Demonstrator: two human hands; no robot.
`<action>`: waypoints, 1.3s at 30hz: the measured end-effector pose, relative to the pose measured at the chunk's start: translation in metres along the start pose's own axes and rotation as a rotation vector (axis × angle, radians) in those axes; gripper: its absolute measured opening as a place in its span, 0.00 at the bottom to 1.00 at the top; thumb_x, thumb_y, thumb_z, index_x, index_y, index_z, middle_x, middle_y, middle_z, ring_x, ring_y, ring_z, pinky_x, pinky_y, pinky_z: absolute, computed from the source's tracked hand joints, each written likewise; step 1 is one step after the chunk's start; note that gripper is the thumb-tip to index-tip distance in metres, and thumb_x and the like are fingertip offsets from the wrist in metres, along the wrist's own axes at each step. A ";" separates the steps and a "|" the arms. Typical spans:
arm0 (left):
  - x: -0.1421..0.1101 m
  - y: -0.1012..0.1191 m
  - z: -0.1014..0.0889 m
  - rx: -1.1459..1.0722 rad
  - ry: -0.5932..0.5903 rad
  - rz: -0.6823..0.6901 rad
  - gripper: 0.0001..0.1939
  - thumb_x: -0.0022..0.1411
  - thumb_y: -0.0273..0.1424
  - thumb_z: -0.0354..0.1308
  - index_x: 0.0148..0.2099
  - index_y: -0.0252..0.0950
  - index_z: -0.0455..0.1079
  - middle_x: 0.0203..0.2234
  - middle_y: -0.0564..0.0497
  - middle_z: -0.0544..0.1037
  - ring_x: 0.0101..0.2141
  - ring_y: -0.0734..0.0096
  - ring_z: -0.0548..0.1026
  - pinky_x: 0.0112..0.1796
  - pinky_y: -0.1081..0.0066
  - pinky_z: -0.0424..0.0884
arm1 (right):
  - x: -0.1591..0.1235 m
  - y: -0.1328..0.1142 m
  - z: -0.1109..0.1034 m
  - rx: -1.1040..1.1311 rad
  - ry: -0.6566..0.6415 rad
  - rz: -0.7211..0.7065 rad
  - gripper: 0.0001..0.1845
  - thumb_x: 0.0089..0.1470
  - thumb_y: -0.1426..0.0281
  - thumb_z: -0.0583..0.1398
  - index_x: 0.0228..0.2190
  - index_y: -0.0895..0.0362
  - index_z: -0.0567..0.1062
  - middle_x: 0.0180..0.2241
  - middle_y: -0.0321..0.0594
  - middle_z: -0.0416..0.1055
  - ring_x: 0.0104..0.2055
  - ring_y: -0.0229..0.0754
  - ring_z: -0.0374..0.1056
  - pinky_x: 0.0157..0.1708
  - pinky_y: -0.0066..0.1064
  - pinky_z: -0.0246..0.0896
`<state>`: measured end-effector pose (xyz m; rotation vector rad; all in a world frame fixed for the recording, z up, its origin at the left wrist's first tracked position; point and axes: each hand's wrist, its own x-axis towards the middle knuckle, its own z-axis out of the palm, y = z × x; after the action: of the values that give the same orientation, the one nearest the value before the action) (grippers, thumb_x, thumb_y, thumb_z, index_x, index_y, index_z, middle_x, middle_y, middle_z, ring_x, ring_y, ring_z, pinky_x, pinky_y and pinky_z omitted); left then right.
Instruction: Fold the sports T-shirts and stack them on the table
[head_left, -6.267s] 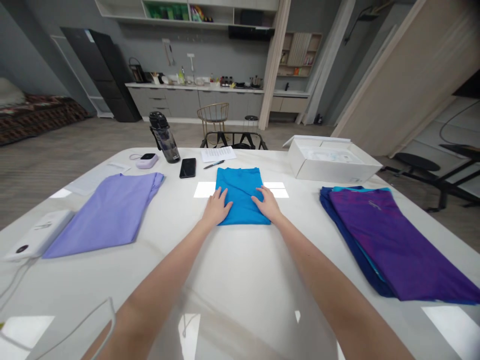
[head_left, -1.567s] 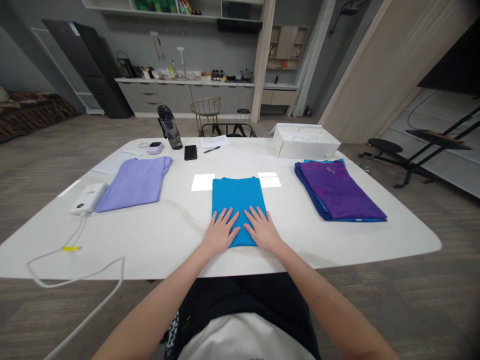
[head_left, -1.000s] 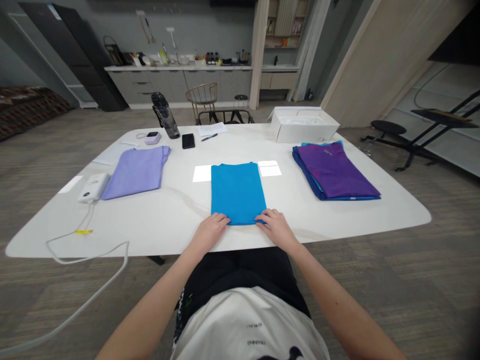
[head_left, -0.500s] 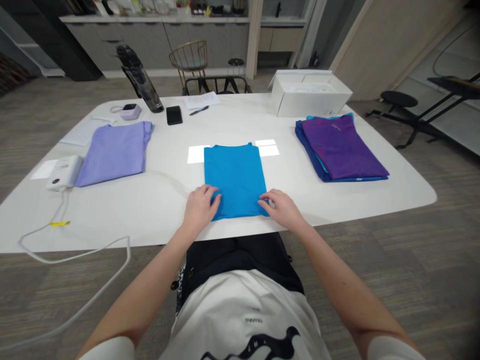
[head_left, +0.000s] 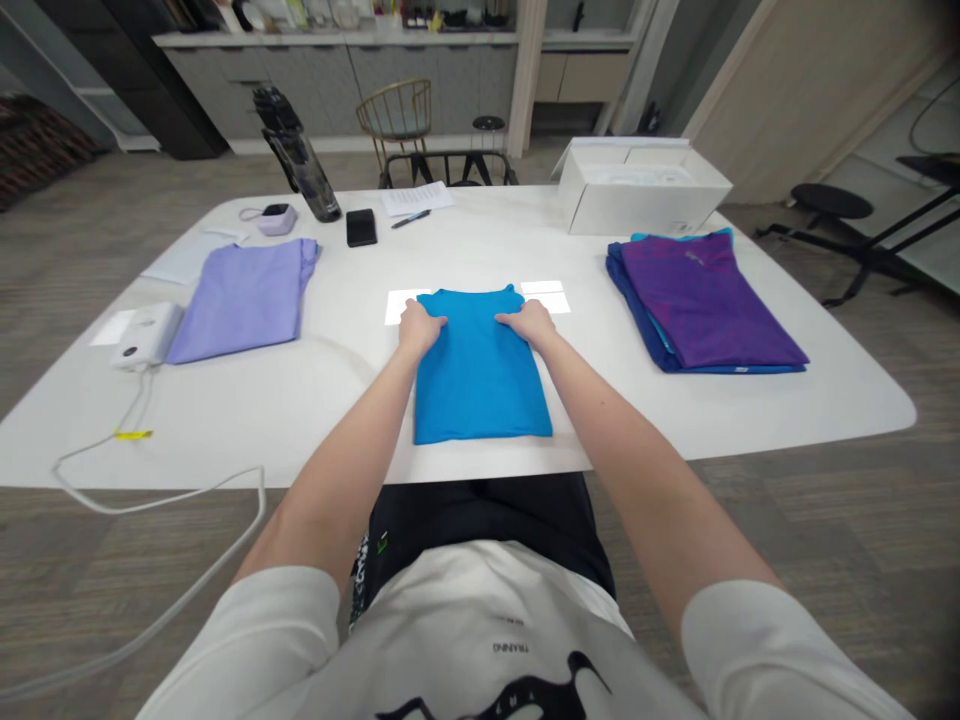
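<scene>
A folded blue T-shirt (head_left: 480,385) lies flat on the white table in front of me, its neckline at the far edge. Near its upper left corner, my left hand (head_left: 421,326) grips the side, thumb on top of the cloth. My right hand (head_left: 531,323) has the upper right side in the same kind of hold. The fingertips of both hands are partly hidden at the shirt's edges. To the right is a stack of folded clothes with a purple shirt (head_left: 712,300) on top. On the left lies a folded lavender shirt (head_left: 247,305).
A white box (head_left: 637,205) stands at the back right. Toward the back left are a dark bottle (head_left: 304,165), a black phone-like item (head_left: 361,228), a pen (head_left: 411,219) and papers (head_left: 420,198). A white power block (head_left: 148,335) trails a cable (head_left: 187,497) over the front edge.
Both hands have moved away from me, from the shirt's near corners up to its far corners. The blue shirt's near edge now lies uncovered. The camera view has shifted slightly.
</scene>
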<state>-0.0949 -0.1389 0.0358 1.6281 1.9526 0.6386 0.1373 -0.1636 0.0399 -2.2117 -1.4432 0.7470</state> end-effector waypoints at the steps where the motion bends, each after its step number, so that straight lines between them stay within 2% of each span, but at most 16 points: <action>1: 0.007 0.002 0.001 0.002 -0.004 -0.044 0.30 0.55 0.36 0.69 0.56 0.29 0.66 0.50 0.31 0.76 0.49 0.47 0.76 0.46 0.59 0.71 | 0.006 -0.002 0.001 0.016 -0.002 0.013 0.28 0.48 0.54 0.69 0.44 0.60 0.73 0.44 0.53 0.76 0.46 0.54 0.73 0.44 0.40 0.67; 3: 0.019 0.006 0.001 0.008 -0.022 -0.081 0.25 0.52 0.36 0.70 0.49 0.30 0.70 0.47 0.32 0.78 0.46 0.48 0.78 0.43 0.60 0.72 | 0.014 -0.003 0.004 0.039 0.002 0.014 0.25 0.49 0.58 0.68 0.43 0.61 0.73 0.46 0.54 0.75 0.47 0.54 0.73 0.44 0.39 0.67; 5: 0.025 0.009 0.002 -0.002 -0.048 -0.054 0.19 0.54 0.36 0.68 0.44 0.30 0.72 0.43 0.35 0.79 0.42 0.51 0.78 0.42 0.61 0.72 | 0.018 -0.001 0.004 0.046 0.002 -0.030 0.19 0.53 0.60 0.65 0.42 0.60 0.73 0.45 0.53 0.76 0.47 0.54 0.72 0.45 0.39 0.66; 8: 0.022 0.013 0.002 -0.040 -0.067 0.120 0.12 0.61 0.36 0.61 0.42 0.33 0.74 0.39 0.40 0.81 0.41 0.55 0.78 0.43 0.63 0.71 | 0.013 0.007 0.000 0.050 0.046 -0.155 0.13 0.58 0.61 0.60 0.39 0.58 0.73 0.44 0.51 0.76 0.47 0.53 0.71 0.47 0.39 0.65; 12: 0.005 0.027 0.001 -0.044 -0.003 0.381 0.13 0.68 0.38 0.53 0.49 0.37 0.72 0.42 0.44 0.80 0.45 0.56 0.77 0.47 0.63 0.69 | -0.010 0.025 -0.016 0.103 0.221 -0.266 0.14 0.64 0.58 0.52 0.38 0.54 0.71 0.40 0.47 0.77 0.44 0.52 0.70 0.45 0.37 0.63; 15: -0.012 0.049 0.000 -0.023 0.018 0.484 0.16 0.71 0.41 0.48 0.51 0.39 0.70 0.37 0.44 0.80 0.42 0.54 0.77 0.46 0.62 0.69 | -0.030 0.041 -0.035 0.193 0.323 -0.309 0.17 0.65 0.55 0.49 0.37 0.53 0.70 0.37 0.45 0.76 0.41 0.50 0.70 0.44 0.36 0.63; 18: -0.031 0.080 0.003 -0.028 -0.020 0.578 0.17 0.72 0.43 0.46 0.53 0.40 0.69 0.32 0.46 0.79 0.38 0.53 0.78 0.43 0.63 0.69 | -0.050 0.059 -0.057 0.287 0.413 -0.345 0.17 0.66 0.55 0.47 0.40 0.52 0.69 0.38 0.44 0.76 0.41 0.49 0.71 0.44 0.36 0.63; 22: -0.057 0.124 0.020 -0.081 -0.063 0.684 0.17 0.73 0.41 0.46 0.55 0.40 0.68 0.31 0.46 0.79 0.37 0.53 0.79 0.42 0.64 0.68 | -0.075 0.089 -0.092 0.361 0.551 -0.326 0.19 0.66 0.54 0.46 0.42 0.52 0.70 0.40 0.46 0.76 0.43 0.51 0.72 0.46 0.38 0.64; 27: -0.102 0.186 0.051 -0.290 -0.108 0.818 0.13 0.72 0.37 0.49 0.54 0.40 0.68 0.32 0.49 0.79 0.37 0.56 0.79 0.41 0.66 0.69 | -0.105 0.130 -0.153 0.424 0.765 -0.321 0.21 0.66 0.53 0.49 0.44 0.53 0.72 0.40 0.46 0.76 0.45 0.51 0.71 0.48 0.40 0.65; 29: -0.124 0.215 0.058 -0.431 -0.129 0.878 0.11 0.71 0.37 0.51 0.52 0.41 0.69 0.34 0.50 0.79 0.39 0.58 0.79 0.43 0.66 0.70 | -0.113 0.142 -0.189 0.428 0.866 -0.384 0.21 0.66 0.53 0.50 0.46 0.54 0.73 0.41 0.46 0.76 0.46 0.51 0.71 0.49 0.42 0.65; 32: -0.145 0.267 0.065 -0.706 -0.162 0.929 0.12 0.71 0.39 0.53 0.51 0.41 0.69 0.39 0.51 0.79 0.46 0.60 0.77 0.48 0.65 0.71 | -0.112 0.155 -0.260 0.366 0.959 -0.516 0.22 0.65 0.53 0.52 0.47 0.55 0.74 0.43 0.45 0.75 0.46 0.51 0.71 0.50 0.46 0.66; 34: -0.145 0.303 0.075 -0.895 -0.193 0.883 0.14 0.70 0.41 0.55 0.53 0.41 0.69 0.44 0.51 0.79 0.50 0.60 0.75 0.52 0.63 0.70 | -0.094 0.162 -0.310 0.286 0.931 -0.578 0.23 0.65 0.52 0.52 0.47 0.55 0.75 0.42 0.44 0.75 0.46 0.51 0.71 0.50 0.48 0.66; 36: -0.130 0.336 0.098 -1.049 -0.249 0.760 0.15 0.68 0.39 0.58 0.54 0.41 0.69 0.46 0.50 0.78 0.52 0.60 0.75 0.54 0.61 0.69 | -0.061 0.173 -0.351 0.200 0.887 -0.572 0.22 0.64 0.53 0.54 0.44 0.55 0.76 0.41 0.43 0.76 0.45 0.50 0.72 0.50 0.47 0.66; 38: -0.107 0.357 0.133 -1.160 -0.373 0.582 0.15 0.65 0.35 0.60 0.53 0.39 0.70 0.46 0.49 0.79 0.49 0.60 0.77 0.53 0.61 0.71 | -0.018 0.188 -0.370 0.127 0.817 -0.488 0.20 0.63 0.55 0.56 0.42 0.57 0.77 0.40 0.44 0.77 0.44 0.50 0.72 0.49 0.44 0.66; 39: -0.095 0.362 0.153 -1.182 -0.463 0.453 0.15 0.62 0.33 0.62 0.51 0.38 0.71 0.44 0.48 0.80 0.47 0.61 0.78 0.51 0.60 0.73 | 0.004 0.197 -0.371 0.096 0.756 -0.422 0.18 0.62 0.57 0.57 0.41 0.58 0.78 0.39 0.44 0.78 0.44 0.50 0.72 0.48 0.42 0.66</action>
<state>0.2881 -0.1666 0.1627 1.2108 0.5778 1.1499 0.5098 -0.2501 0.2127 -1.7222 -1.3402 -0.1572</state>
